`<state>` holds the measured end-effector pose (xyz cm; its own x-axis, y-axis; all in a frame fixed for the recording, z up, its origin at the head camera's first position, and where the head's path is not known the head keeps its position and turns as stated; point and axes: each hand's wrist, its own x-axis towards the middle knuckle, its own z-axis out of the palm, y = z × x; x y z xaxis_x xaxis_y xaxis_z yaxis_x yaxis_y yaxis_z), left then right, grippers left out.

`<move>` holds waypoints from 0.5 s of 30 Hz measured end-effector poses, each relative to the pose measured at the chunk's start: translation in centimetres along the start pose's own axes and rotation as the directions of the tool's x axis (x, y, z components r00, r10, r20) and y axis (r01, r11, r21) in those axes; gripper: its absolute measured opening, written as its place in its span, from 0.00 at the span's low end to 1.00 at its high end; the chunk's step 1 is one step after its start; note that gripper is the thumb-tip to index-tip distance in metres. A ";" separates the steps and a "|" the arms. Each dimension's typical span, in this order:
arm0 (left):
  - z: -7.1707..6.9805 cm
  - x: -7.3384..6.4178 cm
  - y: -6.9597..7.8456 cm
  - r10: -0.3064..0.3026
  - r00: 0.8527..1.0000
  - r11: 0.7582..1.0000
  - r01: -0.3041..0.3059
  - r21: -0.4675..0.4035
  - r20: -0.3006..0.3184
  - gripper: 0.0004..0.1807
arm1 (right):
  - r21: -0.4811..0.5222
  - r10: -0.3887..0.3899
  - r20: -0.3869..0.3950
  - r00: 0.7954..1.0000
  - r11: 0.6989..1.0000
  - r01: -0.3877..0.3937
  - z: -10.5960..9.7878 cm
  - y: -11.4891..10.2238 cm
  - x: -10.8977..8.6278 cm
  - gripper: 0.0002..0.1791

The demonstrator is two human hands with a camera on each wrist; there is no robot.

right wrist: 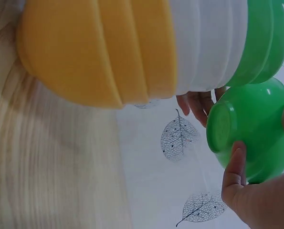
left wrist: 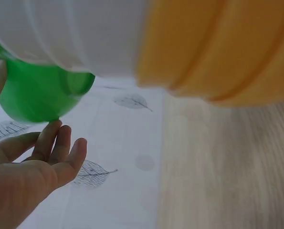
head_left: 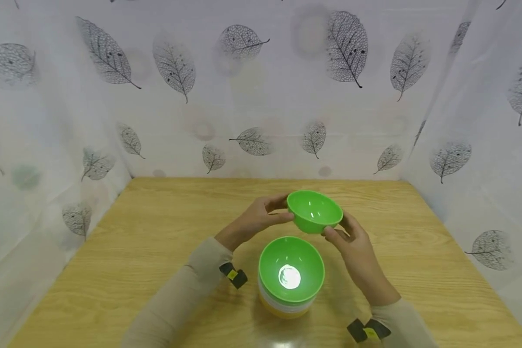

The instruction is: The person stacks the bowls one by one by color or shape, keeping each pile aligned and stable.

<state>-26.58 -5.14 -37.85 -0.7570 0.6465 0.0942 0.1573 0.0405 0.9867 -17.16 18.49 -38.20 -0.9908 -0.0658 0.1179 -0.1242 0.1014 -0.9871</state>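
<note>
A green bowl (head_left: 314, 212) is held up between both hands, tilted, in the air beyond a stack of bowls. The left hand (head_left: 261, 216) grips its left side, with the thumb near the rim and fingers behind. On its right side the right hand (head_left: 352, 246) holds it, thumb at the near rim; in the right wrist view a finger touches the underside. Below stands the nested stack: green bowls (right wrist: 261, 40) on top, white bowls (right wrist: 206, 45) in the middle, orange bowls (right wrist: 99, 52) at the bottom. The held bowl is apart from the stack in the head view.
The stack stands on a wood-grain table (head_left: 156, 241). A white curtain with a leaf print (head_left: 252, 96) hangs behind the table and along both sides. Each forearm carries a dark wrist strap with a yellow mark, the left strap (head_left: 233, 275) close beside the stack.
</note>
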 end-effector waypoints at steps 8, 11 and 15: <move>0.1 -0.9 2.3 0.059 0.995 0.998 -0.057 0.036 -0.078 0.30 | 0.004 -0.072 0.027 0.997 0.997 0.072 0.2 -1.3 0.6 0.31; 0.1 -1.3 2.8 0.075 0.993 0.997 -0.073 0.027 -0.087 0.32 | 0.017 -0.096 0.041 0.995 0.995 0.095 0.3 -1.8 0.6 0.33; 0.2 -1.8 3.1 0.104 0.990 0.994 -0.107 -0.025 -0.094 0.38 | 0.040 -0.128 0.070 0.989 0.991 0.125 0.5 -2.5 0.4 0.36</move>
<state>-24.61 -6.03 -34.95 -0.7928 0.5726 0.2086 0.2216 -0.0479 0.9740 -17.18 17.73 -35.77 -0.9607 -0.1471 0.2355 -0.2453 0.0527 -0.9680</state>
